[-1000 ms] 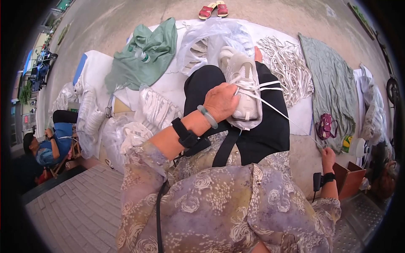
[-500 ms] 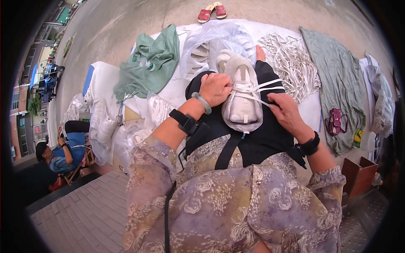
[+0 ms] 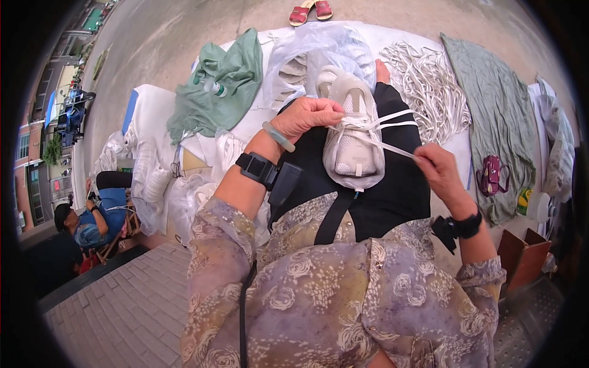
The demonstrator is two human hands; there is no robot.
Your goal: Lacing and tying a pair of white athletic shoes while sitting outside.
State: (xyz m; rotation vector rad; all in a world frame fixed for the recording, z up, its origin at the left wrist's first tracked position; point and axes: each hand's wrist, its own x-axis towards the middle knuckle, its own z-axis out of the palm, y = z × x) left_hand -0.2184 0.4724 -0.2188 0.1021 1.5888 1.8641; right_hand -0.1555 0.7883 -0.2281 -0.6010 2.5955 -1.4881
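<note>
A whitish sneaker (image 3: 354, 156) with a mesh upper and a translucent edge lies on my lap, its toe toward me. White shoelace (image 3: 396, 149) crosses its upper, with loose strands reaching right. My left hand (image 3: 300, 118) is closed at the shoe's left side, thumb and forefinger pinching lace near the eyelets. Off to the right, my right hand (image 3: 443, 173) pinches one strand, which runs taut from the shoe. Behind this shoe, a second whitish shoe (image 3: 327, 78) shows in part.
A heap of white laces (image 3: 423, 86) lies at the far right of a white sheet. Plastic bags of shoe parts (image 3: 294, 73), a green cloth (image 3: 230, 92) with a bottle, and red sandals (image 3: 300, 13) lie beyond. At right are a grey-green cloth (image 3: 497, 110) and a small purple bag (image 3: 491, 175). Another person (image 3: 95, 224) sits at left.
My right hand has moved right and slightly down, drawing the lace out straighter. My left hand has shifted slightly up and turned, its thumb and forefinger now showing in a pinch.
</note>
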